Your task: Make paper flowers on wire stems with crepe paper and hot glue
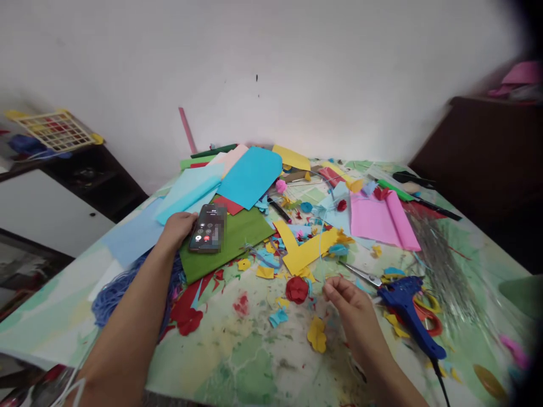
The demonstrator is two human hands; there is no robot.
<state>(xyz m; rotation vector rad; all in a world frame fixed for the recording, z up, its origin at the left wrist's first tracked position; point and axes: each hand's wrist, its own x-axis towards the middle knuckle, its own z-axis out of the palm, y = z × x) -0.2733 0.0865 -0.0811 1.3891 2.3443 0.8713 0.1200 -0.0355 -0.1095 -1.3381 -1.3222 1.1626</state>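
Observation:
My left hand [177,227] reaches out to a black phone [208,228] with a call screen lit, fingers closed on its left edge; the phone rests on a green sheet [237,234]. My right hand [348,299] hovers low over the table with fingertips pinched together; a thin pale blue thread seems to rise from them, but it is too fine to be sure. Just left of it lies a red paper flower [297,289]. A blue glue gun [405,305] and scissors [360,274] lie just to its right.
Coloured paper covers the table [254,350]: a blue sheet [250,175], pink paper [384,220], yellow strips [303,251] and several scraps. Blue yarn [112,291] lies at the left edge. A dark cabinet [487,152] stands right, and a yellow basket [55,130] sits on a shelf left.

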